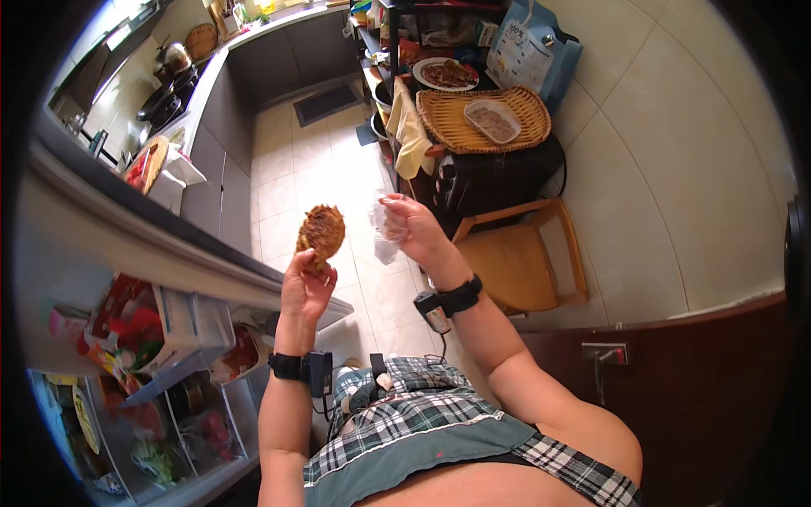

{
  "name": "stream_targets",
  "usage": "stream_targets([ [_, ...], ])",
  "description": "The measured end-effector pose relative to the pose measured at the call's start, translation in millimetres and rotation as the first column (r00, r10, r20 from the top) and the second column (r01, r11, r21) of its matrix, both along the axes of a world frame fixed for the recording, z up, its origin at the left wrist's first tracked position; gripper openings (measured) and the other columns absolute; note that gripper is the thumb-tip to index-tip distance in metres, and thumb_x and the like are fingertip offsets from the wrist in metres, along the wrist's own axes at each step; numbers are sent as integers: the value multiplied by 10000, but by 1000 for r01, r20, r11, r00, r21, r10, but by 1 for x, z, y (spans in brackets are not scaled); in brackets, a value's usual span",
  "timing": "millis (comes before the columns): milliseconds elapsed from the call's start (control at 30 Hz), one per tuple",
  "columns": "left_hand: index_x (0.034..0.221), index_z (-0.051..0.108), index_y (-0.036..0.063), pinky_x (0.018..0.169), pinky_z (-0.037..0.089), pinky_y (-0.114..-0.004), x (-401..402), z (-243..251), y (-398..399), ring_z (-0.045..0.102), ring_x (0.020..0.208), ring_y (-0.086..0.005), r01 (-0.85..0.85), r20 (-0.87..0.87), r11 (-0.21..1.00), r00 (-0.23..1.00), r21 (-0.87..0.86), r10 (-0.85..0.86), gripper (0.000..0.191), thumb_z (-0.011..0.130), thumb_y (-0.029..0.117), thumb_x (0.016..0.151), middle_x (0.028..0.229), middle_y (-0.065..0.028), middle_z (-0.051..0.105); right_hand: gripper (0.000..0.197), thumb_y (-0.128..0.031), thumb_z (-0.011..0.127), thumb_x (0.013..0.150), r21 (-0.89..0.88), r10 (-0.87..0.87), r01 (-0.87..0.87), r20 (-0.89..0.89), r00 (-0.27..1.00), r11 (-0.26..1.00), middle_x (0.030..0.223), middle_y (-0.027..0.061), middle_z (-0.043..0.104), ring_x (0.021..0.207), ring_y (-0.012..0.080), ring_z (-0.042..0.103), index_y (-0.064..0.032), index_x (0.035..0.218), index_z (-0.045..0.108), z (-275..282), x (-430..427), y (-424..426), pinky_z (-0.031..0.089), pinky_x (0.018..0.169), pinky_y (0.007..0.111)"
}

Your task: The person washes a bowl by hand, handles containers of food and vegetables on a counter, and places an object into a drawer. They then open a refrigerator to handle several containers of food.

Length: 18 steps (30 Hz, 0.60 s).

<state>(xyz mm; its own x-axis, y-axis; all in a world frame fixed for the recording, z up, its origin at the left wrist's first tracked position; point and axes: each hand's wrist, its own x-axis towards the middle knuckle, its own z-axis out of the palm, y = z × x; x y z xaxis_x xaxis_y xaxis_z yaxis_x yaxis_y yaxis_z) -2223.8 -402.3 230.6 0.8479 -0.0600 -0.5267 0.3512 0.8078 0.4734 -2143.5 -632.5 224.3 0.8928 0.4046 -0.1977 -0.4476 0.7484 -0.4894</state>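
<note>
My left hand [308, 285] pinches the lower end of a browned, rough-edged piece of food [322, 233], perhaps a fried patty, and holds it up over the tiled floor. Beside it on the right, my right hand [408, 228] grips a thin, crumpled clear plastic bag [385, 231]. The bag hangs from the fingers and does not touch the food. Whether anything is inside the bag cannot be told. Both wrists wear black straps with small devices.
At left stands an open fridge [253, 374] with drawers and packaged food. At right, a wicker tray [437, 130] holding a plastic container [493, 121] rests on a black appliance [500, 177]. A wooden chair [519, 272] is below, a plate of food [445, 74] behind. A kitchen counter [215, 66] runs along the far left.
</note>
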Motion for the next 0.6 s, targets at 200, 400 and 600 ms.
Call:
stream_targets([
  [200,991,603,145,641,462,-273,141,19,-29,566,721,-91,-59,123,964,992,258,28,164,649,154,834,813,42,614,17,-73,572,919,50,0,2,-34,999,999,550,-74,392,424,48,333,-72,908,584,-30,78,15,242,393,209],
  [400,959,634,98,610,433,-209,341,13,-84,576,690,-86,103,208,857,949,505,-237,184,713,147,800,822,16,627,136,-160,620,889,-283,-18,-31,-167,986,959,538,-86,369,398,54,297,-162,768,557,-47,126,14,209,371,242],
  [600,971,662,-12,596,478,-263,488,11,-195,621,678,-143,313,248,612,711,727,-658,235,716,91,766,825,-59,667,101,-196,643,876,-473,30,-167,-284,958,865,609,-84,439,472,38,347,-135,894,564,-50,150,-12,248,434,226],
])
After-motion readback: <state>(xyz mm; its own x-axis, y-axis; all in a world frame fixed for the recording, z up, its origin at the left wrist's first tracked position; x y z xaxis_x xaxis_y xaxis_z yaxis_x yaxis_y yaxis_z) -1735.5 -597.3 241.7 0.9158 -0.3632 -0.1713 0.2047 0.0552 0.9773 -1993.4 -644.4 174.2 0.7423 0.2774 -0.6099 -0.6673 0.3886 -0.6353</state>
